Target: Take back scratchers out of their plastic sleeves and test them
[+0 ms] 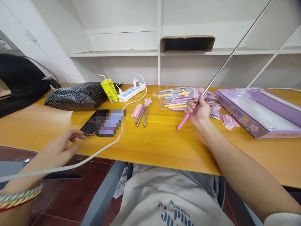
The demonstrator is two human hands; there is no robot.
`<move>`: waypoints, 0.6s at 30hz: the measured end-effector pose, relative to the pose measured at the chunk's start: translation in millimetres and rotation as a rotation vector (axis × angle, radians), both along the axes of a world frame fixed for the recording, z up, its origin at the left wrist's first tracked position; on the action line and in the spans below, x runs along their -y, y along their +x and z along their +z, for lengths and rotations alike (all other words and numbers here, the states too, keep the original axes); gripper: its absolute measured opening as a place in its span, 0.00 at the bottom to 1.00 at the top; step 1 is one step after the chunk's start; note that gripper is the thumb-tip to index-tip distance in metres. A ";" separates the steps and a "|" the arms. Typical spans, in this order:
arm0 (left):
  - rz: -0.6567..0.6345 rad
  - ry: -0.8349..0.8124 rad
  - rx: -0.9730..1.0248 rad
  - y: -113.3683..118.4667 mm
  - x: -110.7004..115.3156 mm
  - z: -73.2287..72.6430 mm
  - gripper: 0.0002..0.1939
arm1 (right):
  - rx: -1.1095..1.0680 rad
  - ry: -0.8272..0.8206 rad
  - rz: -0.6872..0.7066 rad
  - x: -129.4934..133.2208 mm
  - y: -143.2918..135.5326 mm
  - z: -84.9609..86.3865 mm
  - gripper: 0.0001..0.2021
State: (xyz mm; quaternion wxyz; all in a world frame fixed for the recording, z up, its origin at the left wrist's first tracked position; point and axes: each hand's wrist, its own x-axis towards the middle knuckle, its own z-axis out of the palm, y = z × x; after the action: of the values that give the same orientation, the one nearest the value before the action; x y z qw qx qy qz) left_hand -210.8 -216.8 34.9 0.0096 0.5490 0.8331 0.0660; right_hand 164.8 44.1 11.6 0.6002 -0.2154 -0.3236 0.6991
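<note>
My right hand (199,110) is closed round a long thin metal rod (231,56) with a pink handle (183,121); the rod slants up to the top right. My left hand (63,147) is at the table's front edge, fingers apart and slightly curled, its fingertips near a black phone (89,126). Beside that lies a second phone (110,123), its screen blurred out. In the middle of the table are loose metal tubes (140,115), coloured handles (134,110) and small claw-shaped heads (147,101). Bagged sets (176,99) lie behind my right hand.
A purple open box (256,131) stands on the right, near pink cards (229,122). At the back left are a black wrapped parcel (76,95), a yellow drink carton (109,91) and a power strip (132,92). A white cable (98,153) crosses above my left forearm.
</note>
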 end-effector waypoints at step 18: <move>-0.054 0.020 -0.096 -25.1 0.1 -7.5 0.13 | 0.009 -0.002 0.012 1.0 2.2 1.0 0.19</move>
State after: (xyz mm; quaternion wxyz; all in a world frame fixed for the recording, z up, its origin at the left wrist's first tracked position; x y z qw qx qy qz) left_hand -235.8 -216.9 27.4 -0.0338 0.5741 0.8167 0.0476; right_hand 167.0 43.1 12.6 0.5943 -0.2172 -0.3266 0.7021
